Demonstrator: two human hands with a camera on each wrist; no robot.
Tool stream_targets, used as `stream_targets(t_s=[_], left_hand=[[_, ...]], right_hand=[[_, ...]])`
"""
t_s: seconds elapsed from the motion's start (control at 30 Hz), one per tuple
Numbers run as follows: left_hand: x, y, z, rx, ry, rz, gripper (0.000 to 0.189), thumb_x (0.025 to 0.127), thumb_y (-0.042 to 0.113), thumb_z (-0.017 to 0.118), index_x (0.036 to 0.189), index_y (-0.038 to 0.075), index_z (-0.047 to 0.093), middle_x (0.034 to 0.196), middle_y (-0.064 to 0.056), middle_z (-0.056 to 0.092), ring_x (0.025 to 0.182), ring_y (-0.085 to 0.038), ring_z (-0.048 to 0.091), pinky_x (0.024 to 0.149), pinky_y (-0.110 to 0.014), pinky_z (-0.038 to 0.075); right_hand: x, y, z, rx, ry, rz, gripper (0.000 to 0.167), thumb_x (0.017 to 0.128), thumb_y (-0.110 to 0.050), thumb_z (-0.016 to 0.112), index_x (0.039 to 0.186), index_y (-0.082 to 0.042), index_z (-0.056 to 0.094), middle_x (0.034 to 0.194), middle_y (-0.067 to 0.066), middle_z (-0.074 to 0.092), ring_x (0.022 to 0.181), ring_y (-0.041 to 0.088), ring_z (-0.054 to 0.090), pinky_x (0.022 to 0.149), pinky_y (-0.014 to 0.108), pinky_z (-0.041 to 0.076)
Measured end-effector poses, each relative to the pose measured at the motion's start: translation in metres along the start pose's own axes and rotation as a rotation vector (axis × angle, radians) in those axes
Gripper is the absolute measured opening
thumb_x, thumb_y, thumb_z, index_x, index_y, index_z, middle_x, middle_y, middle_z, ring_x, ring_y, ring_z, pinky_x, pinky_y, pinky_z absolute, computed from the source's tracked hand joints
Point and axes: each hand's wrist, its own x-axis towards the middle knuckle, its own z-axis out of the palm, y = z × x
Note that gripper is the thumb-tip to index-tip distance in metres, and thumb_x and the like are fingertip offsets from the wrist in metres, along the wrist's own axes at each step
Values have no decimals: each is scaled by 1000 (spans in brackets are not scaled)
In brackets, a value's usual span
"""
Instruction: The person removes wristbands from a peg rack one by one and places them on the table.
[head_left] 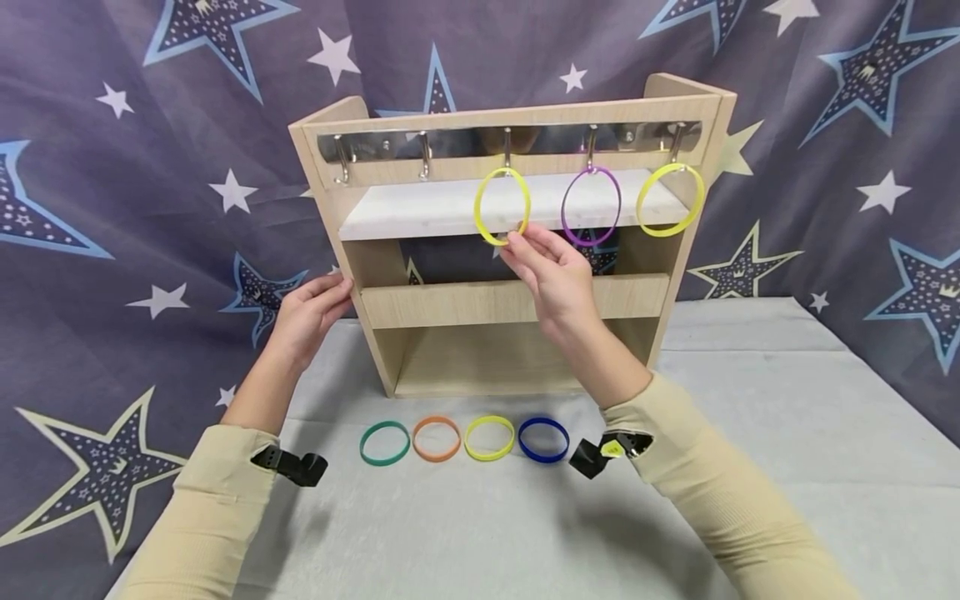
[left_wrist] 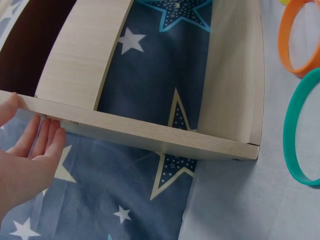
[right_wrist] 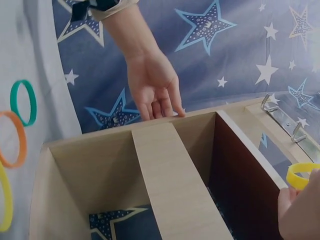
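My right hand (head_left: pixel 557 279) pinches the lower edge of a yellow silicone wristband (head_left: pixel 480 208), whose top meets the middle hook (head_left: pixel 507 150) of a metal hook rail. To its right, a purple wristband (head_left: pixel 619 204) and another yellow wristband (head_left: pixel 699 200) hang from hooks. My left hand (head_left: pixel 311 312) rests with extended fingers against the outer left side of a wooden shelf unit (head_left: pixel 465 306). In the left wrist view, the fingertips of that hand (left_wrist: pixel 35 155) touch the side panel. The right wrist view shows only part of my right hand (right_wrist: pixel 302 212) beside the yellow band.
On the grey tabletop (head_left: pixel 450 533) before the shelf lie a green wristband (head_left: pixel 362 444), an orange wristband (head_left: pixel 415 446), a yellow wristband (head_left: pixel 468 446) and a blue wristband (head_left: pixel 521 446), in a row. The two left hooks carry no bands. A star-patterned curtain (head_left: pixel 187 350) hangs behind.
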Motion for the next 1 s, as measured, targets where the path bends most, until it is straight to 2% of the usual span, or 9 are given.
stream_targets(t_s=[0.17,0.37,0.43,0.7,0.87,1.0], left_hand=[[0,1,0,20,1,-9,70,92,22,65,144,-9,31,115,8,52,98,4,61,117,-30,32],[0,2,-1,26,5,-21,71,92,23,65,146,-8,30,122,5,50,100,3,60,117,-29,33],[0,2,-1,27,5,-22,71,92,23,65,146,-8,30,122,5,50,100,3,60,117,-29,33],[1,1,1,23,3,-21,71,92,22,65,145,-9,30,113,8,53,97,5,61,119,-33,30],[2,1,1,24,9,-18,70,92,22,66,145,-9,31,121,5,51,98,4,61,119,-33,30],[2,1,0,23,11,-27,70,92,22,65,146,-8,31,139,-9,43,99,4,61,119,-32,30]], right_hand=[[2,-2,4,89,83,46,19,88,9,61,79,-7,67,78,1,69,77,11,70,93,31,57],[3,-6,6,191,93,113,16,89,8,60,81,-4,67,76,4,69,73,13,69,77,25,62],[3,-8,8,218,89,134,15,89,8,59,81,-3,66,75,5,68,72,13,69,76,26,62],[0,-16,12,274,54,167,11,90,7,58,86,-1,64,80,7,66,74,14,68,96,32,55],[-4,-19,11,287,19,165,11,90,8,57,86,-1,64,85,7,65,81,16,68,89,32,58],[-10,-21,7,288,-10,183,12,91,8,55,86,-1,63,87,7,65,83,17,68,83,30,61]])
